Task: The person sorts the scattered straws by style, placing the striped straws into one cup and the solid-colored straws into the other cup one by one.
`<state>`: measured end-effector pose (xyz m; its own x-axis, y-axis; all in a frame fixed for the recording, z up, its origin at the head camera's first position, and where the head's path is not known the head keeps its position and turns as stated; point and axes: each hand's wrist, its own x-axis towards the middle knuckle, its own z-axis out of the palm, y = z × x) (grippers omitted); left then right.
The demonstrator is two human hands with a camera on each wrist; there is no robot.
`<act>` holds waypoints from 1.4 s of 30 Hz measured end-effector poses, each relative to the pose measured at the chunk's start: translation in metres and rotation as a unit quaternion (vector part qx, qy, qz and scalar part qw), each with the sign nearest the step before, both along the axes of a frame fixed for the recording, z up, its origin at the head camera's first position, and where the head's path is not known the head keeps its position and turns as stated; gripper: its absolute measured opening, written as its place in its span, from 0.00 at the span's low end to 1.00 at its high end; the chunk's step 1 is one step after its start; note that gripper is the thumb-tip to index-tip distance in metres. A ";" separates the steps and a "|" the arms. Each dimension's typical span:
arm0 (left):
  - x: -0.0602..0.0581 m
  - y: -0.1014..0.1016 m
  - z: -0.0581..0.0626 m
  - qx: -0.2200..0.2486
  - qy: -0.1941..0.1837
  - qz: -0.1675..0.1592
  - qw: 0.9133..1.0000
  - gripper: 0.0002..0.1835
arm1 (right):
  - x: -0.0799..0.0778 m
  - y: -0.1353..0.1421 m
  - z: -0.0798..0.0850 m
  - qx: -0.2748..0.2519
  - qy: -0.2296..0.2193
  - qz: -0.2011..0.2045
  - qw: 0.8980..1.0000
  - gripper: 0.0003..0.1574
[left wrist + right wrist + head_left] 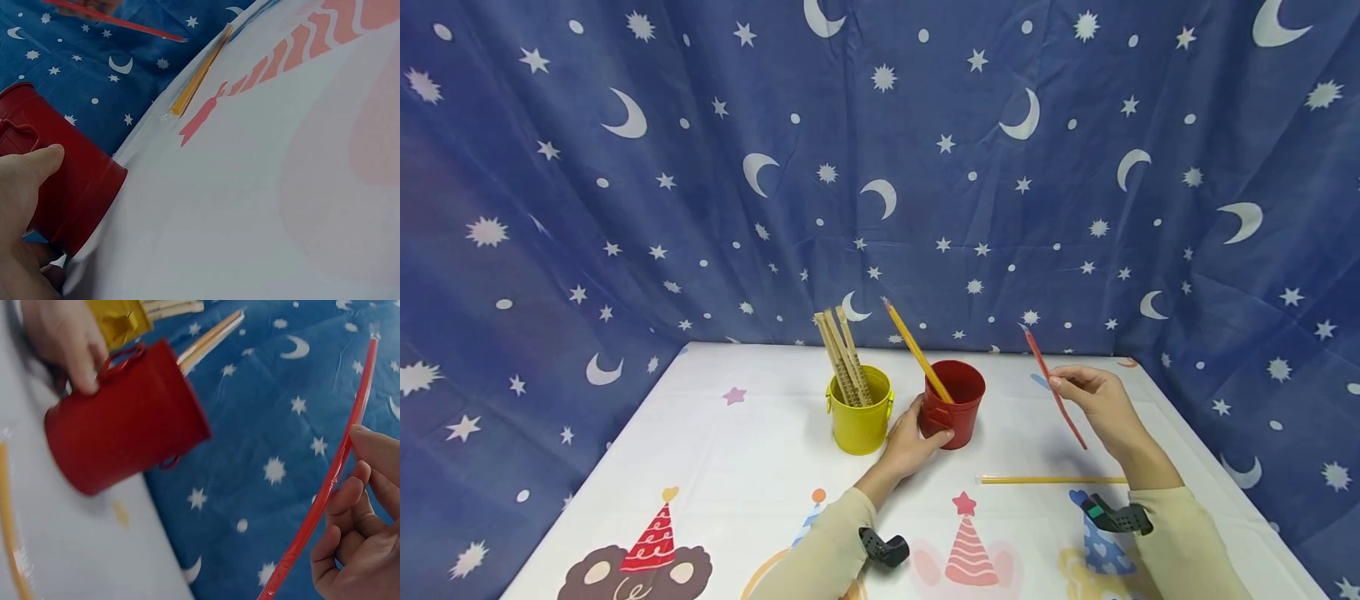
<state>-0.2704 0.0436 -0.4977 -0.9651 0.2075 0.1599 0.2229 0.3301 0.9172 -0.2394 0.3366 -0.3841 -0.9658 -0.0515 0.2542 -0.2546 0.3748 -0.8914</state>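
My left hand [912,443] grips the small red bucket [964,417] low on its side, thumb in front and fingers curled round it. An orange-yellow straw [917,348] in a clear wrapper leans out of that bucket. To the right and above the table, my right hand [1101,402] pinches a red straw [334,465] in a clear wrapper between thumb and fingers. The red straw slants, apart from the bucket. On the table below the right hand lies a yellow wrapped straw [1048,480].
Left of the red bucket, close to my left hand, stands a yellow bucket [859,429] with several thin beige paper-wrapped sticks [847,362]. The white printed tablecloth [760,442] ends at a blue star-and-moon curtain [820,275] behind.
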 end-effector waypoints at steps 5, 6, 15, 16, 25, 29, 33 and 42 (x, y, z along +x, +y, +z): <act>0.000 -0.001 -0.002 -0.005 0.003 -0.001 1.000 0.43 | -0.005 -0.012 0.015 -0.073 0.000 0.050 0.996 0.08; 0.001 -0.001 -0.001 -0.007 0.001 -0.001 1.000 0.43 | -0.006 -0.014 0.018 -0.094 0.000 0.061 0.994 0.09; 0.003 0.002 0.003 -0.009 -0.016 0.003 1.000 0.44 | -0.018 -0.036 0.046 -0.201 -0.008 0.112 0.973 0.10; 0.003 0.002 0.003 -0.007 -0.013 0.002 1.000 0.44 | -0.019 -0.039 0.048 -0.207 -0.007 0.117 0.971 0.11; 0.000 0.002 0.001 -0.009 -0.015 -0.002 1.000 0.43 | -0.027 -0.064 0.069 -0.240 0.009 0.148 0.959 0.13; -0.001 0.001 0.002 -0.009 -0.014 -0.001 1.000 0.43 | -0.029 -0.074 0.079 -0.244 0.010 0.165 0.956 0.13; -0.001 0.002 0.002 -0.006 -0.012 -0.007 1.000 0.42 | -0.031 -0.082 0.086 -0.259 0.013 0.176 0.950 0.14; 0.000 -0.001 0.002 0.000 -0.005 -0.013 1.000 0.42 | -0.037 -0.103 0.098 -0.279 0.020 0.188 0.941 0.18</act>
<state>-0.2701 0.0422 -0.4956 -0.9611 0.2323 0.1496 0.2216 0.3251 0.9193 -0.2767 0.2338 -0.2860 -0.8950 -0.2362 0.3784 -0.3126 -0.2730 -0.9098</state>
